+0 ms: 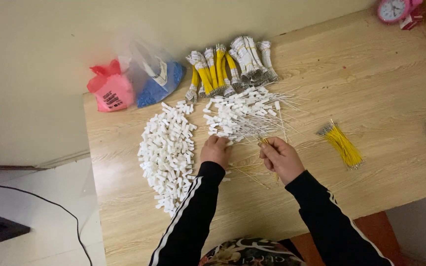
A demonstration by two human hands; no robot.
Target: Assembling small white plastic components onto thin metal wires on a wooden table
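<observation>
left hand (216, 150) on wired connectors (240, 117), right hand (281, 157) pinching yellow wire (264, 141)

Up at the far left corner of the wooden table (371, 98), two plastic bags sit touching each other against the wall. The red bag (110, 89) is bunched and knotted at the top, with a dark printed patch on its side. Right beside it leans a clear bag (155, 74), filled with blue pieces and carrying a white rectangular label (159, 69) on its front.
</observation>
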